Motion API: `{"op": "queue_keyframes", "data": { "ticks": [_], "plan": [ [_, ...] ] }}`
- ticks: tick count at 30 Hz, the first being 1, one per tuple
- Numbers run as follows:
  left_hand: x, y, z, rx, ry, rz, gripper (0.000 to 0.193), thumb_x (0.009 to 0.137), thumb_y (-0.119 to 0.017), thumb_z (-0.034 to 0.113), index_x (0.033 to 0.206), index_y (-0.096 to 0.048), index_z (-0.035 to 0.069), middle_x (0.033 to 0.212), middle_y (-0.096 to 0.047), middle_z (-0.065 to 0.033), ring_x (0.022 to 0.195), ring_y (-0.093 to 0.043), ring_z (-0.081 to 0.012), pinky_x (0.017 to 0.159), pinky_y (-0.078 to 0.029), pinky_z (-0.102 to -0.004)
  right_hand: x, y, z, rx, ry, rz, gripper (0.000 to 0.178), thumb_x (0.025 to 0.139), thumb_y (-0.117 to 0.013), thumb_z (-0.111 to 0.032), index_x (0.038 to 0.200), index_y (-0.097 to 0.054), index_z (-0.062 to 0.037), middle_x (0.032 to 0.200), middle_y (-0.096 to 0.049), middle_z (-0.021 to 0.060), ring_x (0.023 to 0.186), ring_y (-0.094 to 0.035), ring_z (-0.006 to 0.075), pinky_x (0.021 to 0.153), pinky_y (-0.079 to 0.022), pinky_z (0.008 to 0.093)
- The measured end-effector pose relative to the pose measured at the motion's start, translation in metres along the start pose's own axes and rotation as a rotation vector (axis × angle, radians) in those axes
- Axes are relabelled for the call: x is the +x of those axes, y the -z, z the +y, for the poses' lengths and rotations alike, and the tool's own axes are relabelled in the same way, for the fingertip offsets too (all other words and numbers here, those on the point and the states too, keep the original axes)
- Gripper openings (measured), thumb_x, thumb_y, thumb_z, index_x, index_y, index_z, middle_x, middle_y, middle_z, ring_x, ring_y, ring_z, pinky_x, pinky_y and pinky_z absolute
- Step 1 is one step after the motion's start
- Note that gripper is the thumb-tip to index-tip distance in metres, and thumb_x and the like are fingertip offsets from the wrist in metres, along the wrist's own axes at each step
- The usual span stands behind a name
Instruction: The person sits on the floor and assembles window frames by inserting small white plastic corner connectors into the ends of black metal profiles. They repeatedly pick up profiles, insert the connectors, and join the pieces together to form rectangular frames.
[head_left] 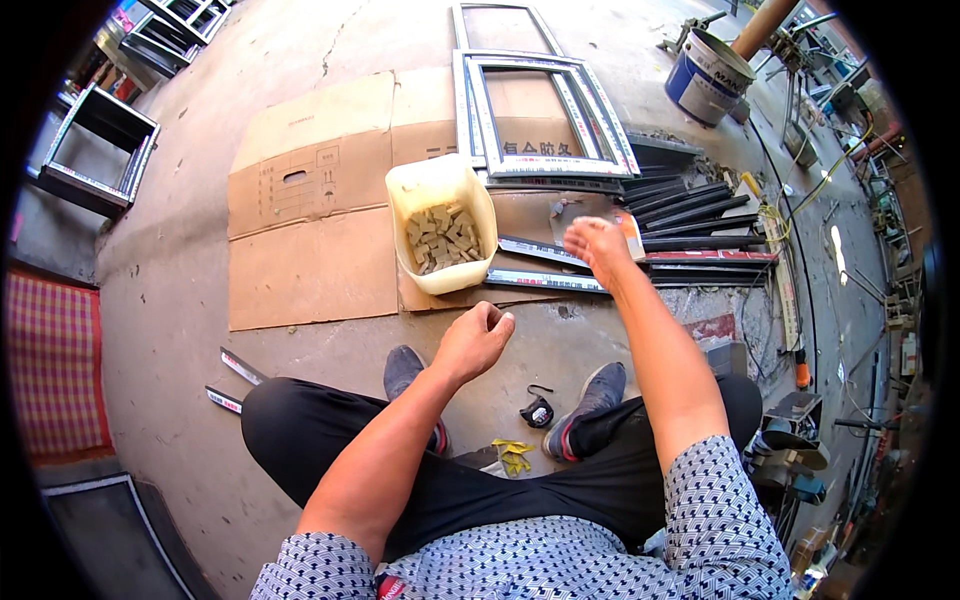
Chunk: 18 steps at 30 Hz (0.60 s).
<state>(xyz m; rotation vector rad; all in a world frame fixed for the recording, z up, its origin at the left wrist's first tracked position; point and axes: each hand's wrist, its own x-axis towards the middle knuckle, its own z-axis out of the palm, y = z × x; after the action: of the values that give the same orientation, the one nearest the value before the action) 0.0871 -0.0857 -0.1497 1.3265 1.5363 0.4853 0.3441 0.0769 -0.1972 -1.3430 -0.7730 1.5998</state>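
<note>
My R hand (597,250) is out front, palm side turned inward, fingers loosely bent & a bit blurred; can't make out if it grips anything. It's at/over the R ends of two pale-faced strips (545,281), contact unclear, w/ an orange-and-white item (632,236) just beside it. My L hand (475,343) is curled, thumb near the fingertips, just below the bin; can't say whether something small is pinched inside.

Strips lie R of the cream plastic bin (440,176), which stands on flattened cardboard (310,255), approx. half-full of small greyish-tan blocks (443,240). Behind bin & strips: white-and-dark rect. frames (550,167), stacked, partly on the cardboard. To the R: pile of dark strips (690,207), lying roughly side by side; farther up, a white/blue bucket (690,88).

Nearer me: blk tape measure (540,412) on the concrete floor (180,290) btwn my shoes (603,388), yellow scrap (513,456) below it. Far L: red-edged checked cloth (60,370); two short strip pcs (240,366) by my L knee.
</note>
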Motion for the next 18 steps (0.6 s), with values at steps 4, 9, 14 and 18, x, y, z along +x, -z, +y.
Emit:
{"op": "queue_keyframes", "data": {
  "ticks": [4, 9, 14, 18],
  "plan": [
    [-0.008, -0.002, 0.000, 0.258, 0.006, -0.111, 0.048, 0.100, -0.059, 0.042, 0.109, -0.067, -0.004, 0.102, -0.073, -0.0250, 0.100, -0.070, -0.0384, 0.090, -0.054, -0.0445, -0.047, 0.019, 0.010, -0.298, -0.114, -0.002, 0.021, 0.100, -0.068, -0.020, 0.107, -0.066, -0.0013, 0.097, -0.069, 0.0081, 0.085, -0.069, 0.0171, 0.077, -0.061, 0.0319],
    [-0.008, -0.012, -0.028, 0.484, 0.059, -0.275, 0.048, 0.098, -0.059, 0.044, 0.107, -0.072, -0.001, 0.105, -0.073, -0.0269, 0.104, -0.069, -0.0422, 0.092, -0.054, -0.0480, -0.085, 0.021, -0.008, -0.528, -0.047, -0.068, 0.026, 0.100, -0.067, -0.024, 0.110, -0.068, -0.0001, 0.095, -0.070, 0.0050, 0.082, -0.067, 0.0134, 0.071, -0.057, 0.0281],
    [-0.007, -0.018, -0.067, 0.650, 0.171, -0.432, 0.049, 0.096, -0.060, 0.045, 0.111, -0.073, 0.001, 0.109, -0.073, -0.0253, 0.106, -0.070, -0.0420, 0.093, -0.054, -0.0476, -0.133, 0.023, -0.049, -0.945, 0.284, -0.250, 0.030, 0.098, -0.067, -0.025, 0.109, -0.070, 0.0024, 0.089, -0.074, 0.0099, 0.081, -0.069, 0.0156, 0.075, -0.055, 0.0325],
    [-0.016, -0.018, -0.107, 0.738, 0.322, -0.517, 0.050, 0.094, -0.059, 0.043, 0.119, -0.074, 0.002, 0.124, -0.070, -0.0249, 0.120, -0.066, -0.0390, 0.100, -0.053, -0.0454, -0.193, 0.021, -0.090, -1.055, 0.304, -0.248, 0.030, 0.098, -0.067, -0.022, 0.114, -0.069, 0.0028, 0.093, -0.074, 0.0138, 0.085, -0.072, 0.0196, 0.079, -0.056, 0.0347]
  ]
}}
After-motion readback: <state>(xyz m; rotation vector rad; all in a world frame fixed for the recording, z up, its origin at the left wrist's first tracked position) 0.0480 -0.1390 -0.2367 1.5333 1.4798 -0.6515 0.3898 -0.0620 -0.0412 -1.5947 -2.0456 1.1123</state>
